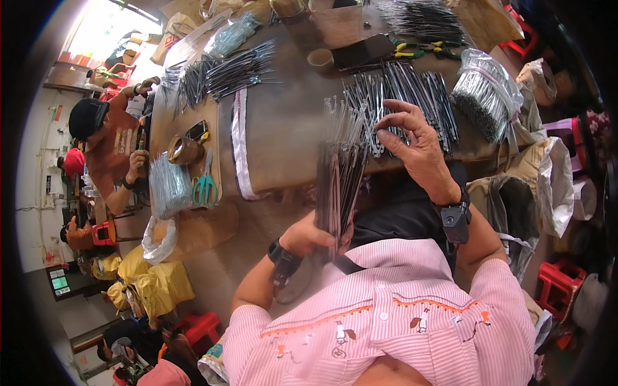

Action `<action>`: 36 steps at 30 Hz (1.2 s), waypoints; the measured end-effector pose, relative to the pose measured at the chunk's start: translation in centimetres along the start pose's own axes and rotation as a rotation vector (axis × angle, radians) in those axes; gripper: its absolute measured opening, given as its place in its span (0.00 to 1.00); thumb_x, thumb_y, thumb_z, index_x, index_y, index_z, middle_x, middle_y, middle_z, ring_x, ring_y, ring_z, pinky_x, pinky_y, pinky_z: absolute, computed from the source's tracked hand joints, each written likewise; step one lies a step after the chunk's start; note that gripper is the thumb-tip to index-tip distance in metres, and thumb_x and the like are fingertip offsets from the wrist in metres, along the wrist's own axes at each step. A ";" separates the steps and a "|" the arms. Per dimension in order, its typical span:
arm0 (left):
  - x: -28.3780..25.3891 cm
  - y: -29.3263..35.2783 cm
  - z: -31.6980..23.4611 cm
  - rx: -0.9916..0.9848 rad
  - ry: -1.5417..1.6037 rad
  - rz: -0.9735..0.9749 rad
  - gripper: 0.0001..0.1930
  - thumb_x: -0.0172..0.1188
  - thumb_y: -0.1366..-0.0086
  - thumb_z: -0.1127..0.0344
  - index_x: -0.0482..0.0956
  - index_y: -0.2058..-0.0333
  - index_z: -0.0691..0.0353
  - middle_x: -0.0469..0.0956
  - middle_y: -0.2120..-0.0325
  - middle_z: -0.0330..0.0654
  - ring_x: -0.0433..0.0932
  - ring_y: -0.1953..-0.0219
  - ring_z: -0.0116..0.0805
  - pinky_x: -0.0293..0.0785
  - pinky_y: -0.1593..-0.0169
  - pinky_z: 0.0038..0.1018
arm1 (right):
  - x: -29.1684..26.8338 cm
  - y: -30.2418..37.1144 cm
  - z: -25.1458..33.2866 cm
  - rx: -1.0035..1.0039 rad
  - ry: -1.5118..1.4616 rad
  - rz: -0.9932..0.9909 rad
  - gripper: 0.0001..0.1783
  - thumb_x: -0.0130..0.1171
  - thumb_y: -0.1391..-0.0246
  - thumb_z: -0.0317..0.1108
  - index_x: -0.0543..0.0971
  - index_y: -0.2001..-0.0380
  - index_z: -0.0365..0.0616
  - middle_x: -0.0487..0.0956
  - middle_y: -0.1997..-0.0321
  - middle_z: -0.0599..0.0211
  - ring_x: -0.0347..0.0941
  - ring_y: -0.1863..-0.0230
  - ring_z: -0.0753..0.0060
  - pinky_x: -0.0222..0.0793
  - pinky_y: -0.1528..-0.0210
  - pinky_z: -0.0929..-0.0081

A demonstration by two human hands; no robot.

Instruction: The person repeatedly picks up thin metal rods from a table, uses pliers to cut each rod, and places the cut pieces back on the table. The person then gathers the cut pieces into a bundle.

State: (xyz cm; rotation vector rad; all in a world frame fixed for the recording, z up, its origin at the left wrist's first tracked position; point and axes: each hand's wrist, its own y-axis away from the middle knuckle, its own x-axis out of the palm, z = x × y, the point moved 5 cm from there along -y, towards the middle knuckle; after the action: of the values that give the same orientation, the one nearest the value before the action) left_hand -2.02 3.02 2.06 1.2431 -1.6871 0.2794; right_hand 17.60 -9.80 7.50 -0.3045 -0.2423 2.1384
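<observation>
- Left hand [309,237]: closed round the lower end of a bundle of thin metal rods [339,174]; bundle stands near upright, off the worktop [283,128], in front of its near edge.
- Right hand [415,145]: fingers spread and slightly curled, palm toward the bundle top; fingertips just beside the rod tips. Contact w/ rods: cannot tell.
- Both wrists carry a dark strap w/ small device.
- Loose rods [405,96] lie fanned on the worktop behind the right hand, near the near edge.
- Bagged rod bundle [486,93] lies at the right edge of the worktop.
- More rods [222,74] piled toward the far left corner.
- Pliers w/ yellow-green grips [425,50] at the far edge, right of center.
- Green-handled scissors [206,183] and tape roll [182,150] at the left edge.
- Paper cup [320,59] far center.
- Another person [106,138] sits at the left end, hands on a rod bundle.
</observation>
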 end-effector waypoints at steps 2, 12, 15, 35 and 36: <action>0.0 0.4 0.2 -0.011 -0.007 -0.009 0.38 0.74 0.61 0.66 0.65 0.50 0.64 0.74 0.71 0.46 0.75 0.70 0.40 0.73 0.67 0.33 | -0.1 0.2 0.4 -0.039 0.025 -0.004 0.10 0.65 0.51 0.31 0.81 0.63 0.47 0.70 0.43 0.58 0.64 0.40 0.58 0.58 0.38 0.65; -0.2 2.0 1.2 -0.051 -0.084 0.012 0.33 0.75 0.62 0.66 0.70 0.55 0.64 0.76 0.73 0.47 0.76 0.72 0.40 0.73 0.70 0.33 | 0.7 0.7 1.7 -0.103 0.243 0.195 0.09 0.66 0.52 0.32 0.82 0.65 0.48 0.69 0.41 0.55 0.61 0.38 0.52 0.56 0.36 0.61; -0.3 2.4 1.4 -0.036 -0.087 -0.030 0.33 0.72 0.62 0.67 0.69 0.55 0.69 0.73 0.76 0.47 0.75 0.75 0.41 0.70 0.73 0.32 | 1.1 0.8 1.5 -0.070 0.222 0.265 0.08 0.66 0.51 0.34 0.82 0.66 0.45 0.69 0.41 0.54 0.60 0.37 0.50 0.55 0.36 0.60; -1.1 4.2 2.6 -0.089 -0.109 -0.104 0.35 0.74 0.63 0.68 0.69 0.54 0.70 0.76 0.74 0.50 0.75 0.73 0.40 0.70 0.71 0.31 | -0.5 1.6 -1.1 0.249 -0.094 0.162 0.14 0.64 0.45 0.36 0.79 0.63 0.35 0.67 0.40 0.51 0.70 0.48 0.68 0.68 0.48 0.73; -1.0 4.2 2.7 -0.088 -0.103 -0.101 0.35 0.74 0.63 0.68 0.69 0.54 0.70 0.76 0.74 0.50 0.75 0.73 0.40 0.70 0.71 0.31 | -0.3 2.0 -1.1 0.273 -0.172 0.183 0.13 0.64 0.46 0.35 0.79 0.64 0.34 0.67 0.40 0.52 0.71 0.49 0.70 0.69 0.49 0.75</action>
State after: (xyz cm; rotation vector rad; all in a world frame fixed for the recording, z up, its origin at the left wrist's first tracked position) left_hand -6.99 3.75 1.37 1.2907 -1.6987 0.0800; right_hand 16.56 -11.10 5.95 0.0172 -0.0185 2.3476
